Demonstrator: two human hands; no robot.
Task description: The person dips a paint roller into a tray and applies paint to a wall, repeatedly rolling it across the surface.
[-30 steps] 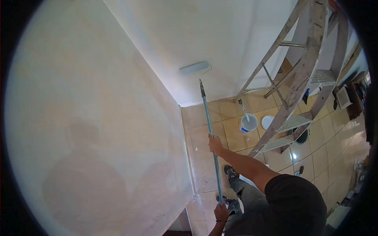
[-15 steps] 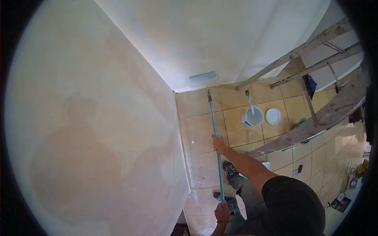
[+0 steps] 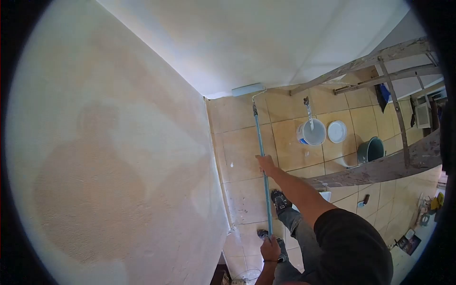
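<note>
I see left hand (image 3: 270,249) clamped on butt of blue metal extension pole (image 3: 262,164); right hand (image 3: 266,164) gripped mid-shaft. Roller head (image 3: 248,89) lies on white wall (image 3: 266,42) nr floor line, lower vs 1 s ago. Beyond: white paint bucket (image 3: 312,132) w/ stir stick, round lid (image 3: 337,131), green bucket (image 3: 371,149), paint-spattered wooden ladder (image 3: 380,168) on tan glazed tiles (image 3: 237,147).

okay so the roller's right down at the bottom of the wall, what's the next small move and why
Probably push the pole back up: the roller sits at the wall's bottom edge by the floor tiles, so no downstroke is left. Both hands, right hand and left hand, grip the pole.
</note>
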